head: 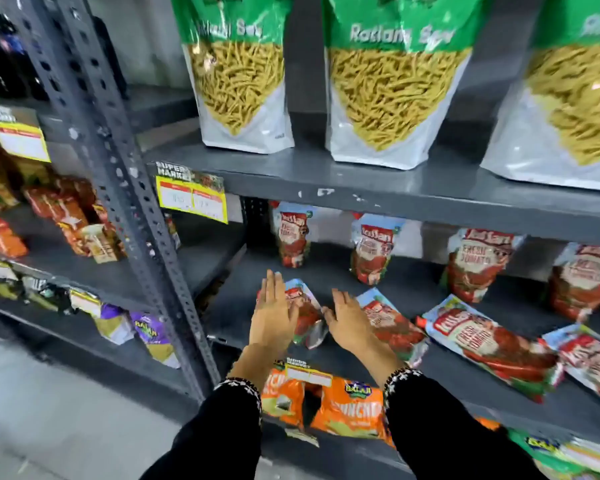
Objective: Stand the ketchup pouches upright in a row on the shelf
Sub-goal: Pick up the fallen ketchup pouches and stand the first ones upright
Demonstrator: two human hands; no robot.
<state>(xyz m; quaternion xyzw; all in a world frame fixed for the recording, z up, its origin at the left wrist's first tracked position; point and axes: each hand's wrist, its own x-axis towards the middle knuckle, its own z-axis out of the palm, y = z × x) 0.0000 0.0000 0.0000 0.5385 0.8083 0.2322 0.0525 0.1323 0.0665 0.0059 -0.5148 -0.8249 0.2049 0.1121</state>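
Nearest the camera, two black sleeves with patterned cuffs reach forward over two orange snack bags (329, 407) on the shelf below. The left hand (273, 313) is flat and spread, fingers apart, palm turned toward the first lying pouch (305, 320), touching or just beside its left edge; it grips nothing. The right hand (347, 318) is likewise spread and unclenched, sitting between that pouch and the second lying pouch (394, 322), its fingers over the second pouch's left side. Whether either palm presses on the foil cannot be told.

On the ketchup shelf (499, 386) eight pouches show. Four lie flat along the front: the two by the hands, a third lying pouch (489, 344) slanting toward the front lip, and a fourth lying pouch (593, 362) cut off by the right border. Behind them four stand upright in a row near the back: the first standing pouch (292, 235), the second standing pouch (374, 249), the third standing pouch (478, 265) and the fourth standing pouch (584, 280). Wide gaps of bare shelf separate the standing ones, and a strip of bare shelf lies between the two rows. To the left, the slotted metal upright (136, 202) bounds the shelf, with bare shelf between it and the left hand.

Above, three big green-and-white snack bags (395, 84) stand on the upper shelf, whose front edge carries a yellow price tag (192, 197).
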